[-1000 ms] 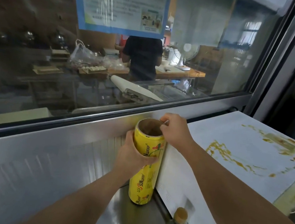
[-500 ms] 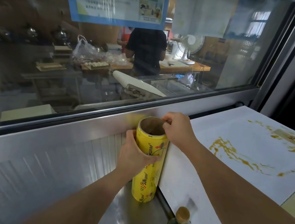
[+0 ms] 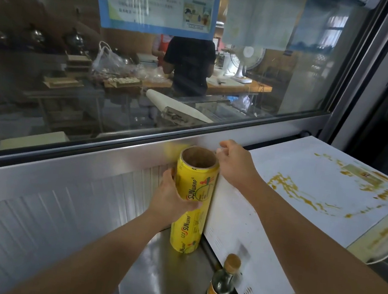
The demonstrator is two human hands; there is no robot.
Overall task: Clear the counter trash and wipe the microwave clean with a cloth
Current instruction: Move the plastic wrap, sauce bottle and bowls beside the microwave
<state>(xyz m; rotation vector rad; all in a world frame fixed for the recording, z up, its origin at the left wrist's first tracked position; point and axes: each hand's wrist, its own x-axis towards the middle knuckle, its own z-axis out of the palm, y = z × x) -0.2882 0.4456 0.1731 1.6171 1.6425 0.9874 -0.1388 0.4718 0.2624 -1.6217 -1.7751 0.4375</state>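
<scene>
Microwave: white casing, sits on the right part of the steel counter, its back towards the window ledge. Top panel streaked and spotted with yellow-brown sauce, heaviest at the middle and along the far right edge. Left side panel mostly clean, small vent slots low down. Yellow roll of cling wrap stands upright on the counter against the microwave's back left corner, touching the side panel; hollow cardboard core open at the top, "SUNWRAP" printed down the side. Left hand grips the roll round its middle, thumb across the front of the label, fingers wrapped behind. Right hand sits at the top rim of the roll on the microwave side, fingers curled in a pinch close to the rim; whether it has hold of the film edge or anything else cannot be told, the fingertips being turned away. Small dark glass bottle with a cork-coloured cap and yellow label stands on the counter near the front edge, just beside the microwave's side panel. Behind the roll a ribbed steel backsplash rises to a wide window, with paper notices stuck to the glass at the top.
</scene>
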